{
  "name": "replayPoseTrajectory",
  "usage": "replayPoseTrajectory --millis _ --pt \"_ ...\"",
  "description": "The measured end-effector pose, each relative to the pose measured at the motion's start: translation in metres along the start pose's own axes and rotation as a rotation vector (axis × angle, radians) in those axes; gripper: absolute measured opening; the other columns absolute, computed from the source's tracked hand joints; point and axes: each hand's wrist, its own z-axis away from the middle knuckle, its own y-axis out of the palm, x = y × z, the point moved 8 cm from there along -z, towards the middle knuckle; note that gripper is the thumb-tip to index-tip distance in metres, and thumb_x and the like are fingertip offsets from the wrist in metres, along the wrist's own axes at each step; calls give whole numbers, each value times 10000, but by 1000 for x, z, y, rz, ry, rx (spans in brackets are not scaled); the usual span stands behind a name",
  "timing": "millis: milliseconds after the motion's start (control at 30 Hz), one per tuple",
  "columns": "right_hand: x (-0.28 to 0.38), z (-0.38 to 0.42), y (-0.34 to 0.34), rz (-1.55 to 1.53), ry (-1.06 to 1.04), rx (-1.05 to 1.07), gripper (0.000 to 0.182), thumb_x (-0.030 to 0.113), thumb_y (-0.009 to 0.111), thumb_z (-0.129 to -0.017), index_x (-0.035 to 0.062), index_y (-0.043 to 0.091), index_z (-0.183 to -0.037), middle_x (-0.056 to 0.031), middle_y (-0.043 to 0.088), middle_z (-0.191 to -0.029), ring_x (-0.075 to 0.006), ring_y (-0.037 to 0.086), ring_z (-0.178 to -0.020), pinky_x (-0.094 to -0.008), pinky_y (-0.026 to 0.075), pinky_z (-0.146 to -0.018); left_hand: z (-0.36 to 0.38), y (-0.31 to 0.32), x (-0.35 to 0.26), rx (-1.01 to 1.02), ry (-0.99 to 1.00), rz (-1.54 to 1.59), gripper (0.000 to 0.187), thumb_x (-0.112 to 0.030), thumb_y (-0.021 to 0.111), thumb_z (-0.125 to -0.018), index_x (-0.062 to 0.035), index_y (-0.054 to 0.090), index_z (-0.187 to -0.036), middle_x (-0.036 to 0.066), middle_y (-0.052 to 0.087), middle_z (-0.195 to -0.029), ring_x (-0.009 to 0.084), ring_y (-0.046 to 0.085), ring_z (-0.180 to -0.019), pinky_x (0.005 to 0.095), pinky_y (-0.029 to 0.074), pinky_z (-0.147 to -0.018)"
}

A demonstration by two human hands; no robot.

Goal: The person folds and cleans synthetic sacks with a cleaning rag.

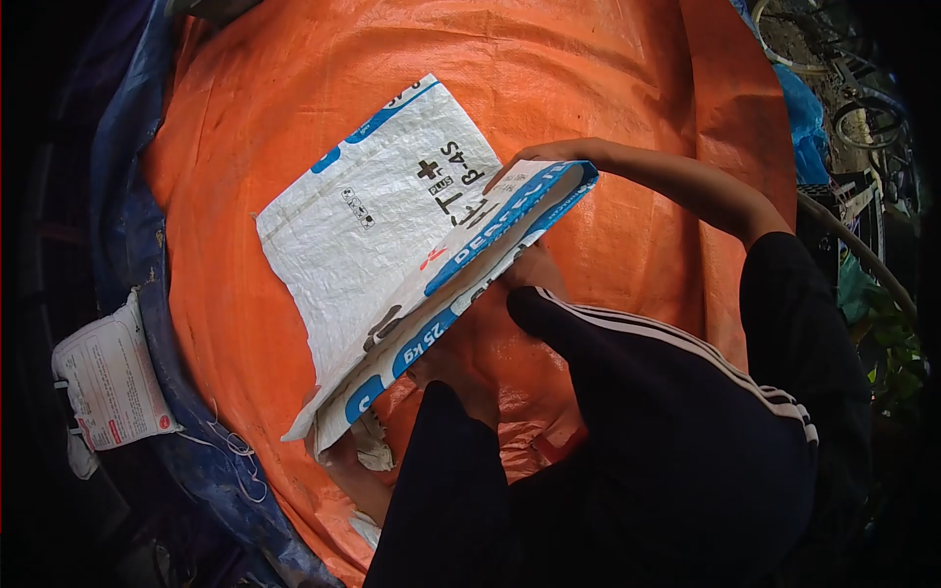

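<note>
A large white woven plastic sack (358, 255) with blue bands and black and red print lies across my knees and the sheet, with its near part folded over. "25 kg" shows on the folded strip. My left hand (341, 457) is closed around the sack's lower left end, its fingers partly hidden behind the material. At the upper right end my right hand (545, 153) grips the folded edge, with its fingertips over the printed face. My bare feet (461, 384) rest just below the fold.
An orange tarpaulin (588, 78) covers the ground, with a blue tarpaulin (186, 431) along its left side. A smaller printed white sack (113, 377) lies there beside loose string (235, 446). Bicycle wheels (867, 122), a blue plastic bag (804, 127) and green leaves (892, 348) are at right.
</note>
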Motion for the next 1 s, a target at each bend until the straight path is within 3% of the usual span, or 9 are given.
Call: replayPoseTrajectory --millis 67,200,333,433,533,700,800,900,1000 --pt "2 16 5 85 -60 -73 556 387 542 -996 -6 503 -1387 -139 553 -1380 -229 511 -1252 -389 407 -1075 10 22 -12 112 -74 -155 592 -341 709 -880 82 548 -1261 173 645 -1176 258 625 -1085 373 485 -949" --pt "37 34 31 -12 308 -158 487 318 496 -1026 -3 489 -1393 -136 555 -1369 -233 494 -1261 -384 388 -1081 24 19 -33 207 -386 -740 468 -270 702 -908 64 591 -1216 124 666 -1100 201 621 -1002 338 467 -893" --pt "20 32 24 10 250 -300 438 266 491 -1026 11 510 -1381 -125 570 -1347 -221 495 -1249 -384 365 -1093 -18 72 -65 7 -107 -1052 290 -192 635 -968 38 640 -1143 65 672 -1005 119 570 -898 293 435 -819" --pt "6 24 13 72 225 -466 409 261 495 -1015 11 545 -1335 -125 609 -1277 -215 534 -1185 -382 412 -1021 -85 51 -33 -22 -62 -829 291 -213 590 -999 33 642 -1145 57 667 -1019 97 541 -890 275 433 -827" --pt "-20 21 4 266 459 -529 394 283 511 -1005 -6 580 -1264 -140 648 -1186 -220 573 -1100 -394 443 -947 -151 7 26 -104 -120 -791 308 -268 581 -1006 29 659 -1035 50 650 -903 100 522 -795 277 433 -749" --pt "-8 28 5 373 473 -773 423 314 504 -841 -74 662 -891 -322 653 -847 -441 663 -813 -500 501 -731 -190 -27 84 -105 -168 -1069 428 -329 597 -989 53 595 -796 41 536 -679 109 444 -659 318 386 -603" --pt "0 36 8 422 595 -824 441 326 503 -848 -86 658 -828 -311 651 -786 -445 661 -764 -509 504 -723 -190 -18 81 -119 -149 -1167 452 -335 595 -982 71 588 -782 76 535 -655 147 454 -640 354 391 -600" --pt "9 40 11 592 890 -783 404 312 511 -885 -49 627 -1022 -290 656 -983 -407 640 -856 -470 511 -734 -191 -12 80 -127 -104 -1262 452 -336 585 -986 80 591 -811 94 555 -665 166 450 -640 371 397 -608" --pt "50 37 9 900 643 -1068 499 326 539 -881 -11 531 -1249 -295 542 -1300 -403 593 -1085 -495 493 -842 -190 -7 77 -135 -70 -1323 435 -336 587 -977 78 621 -846 159 603 -706 241 503 -649 414 419 -639"
